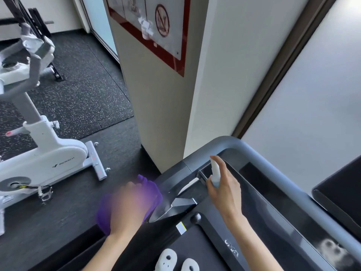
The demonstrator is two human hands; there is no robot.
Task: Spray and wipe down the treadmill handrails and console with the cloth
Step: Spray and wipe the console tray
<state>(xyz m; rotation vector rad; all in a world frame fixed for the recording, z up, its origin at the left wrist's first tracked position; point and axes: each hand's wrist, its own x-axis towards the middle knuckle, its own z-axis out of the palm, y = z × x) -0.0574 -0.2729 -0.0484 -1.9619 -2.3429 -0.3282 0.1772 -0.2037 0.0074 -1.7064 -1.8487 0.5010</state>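
Note:
My left hand (127, 208), blurred by motion, presses a purple cloth (150, 190) against the left handrail (172, 173) of the dark treadmill. My right hand (224, 184) grips a small white spray bottle (215, 173) upright over the left corner of the console (254, 173), index finger on top of the nozzle. The grey rail (273, 163) curves around the console's far edge. A silver bracket (175, 206) sits below the handrail between my hands.
A white exercise bike (48, 159) stands to the left on dark speckled rubber flooring. A beige pillar (166, 106) with a red-framed sign rises just beyond the treadmill. White shoes (175, 261) stand on the treadmill belt. A frosted window fills the right.

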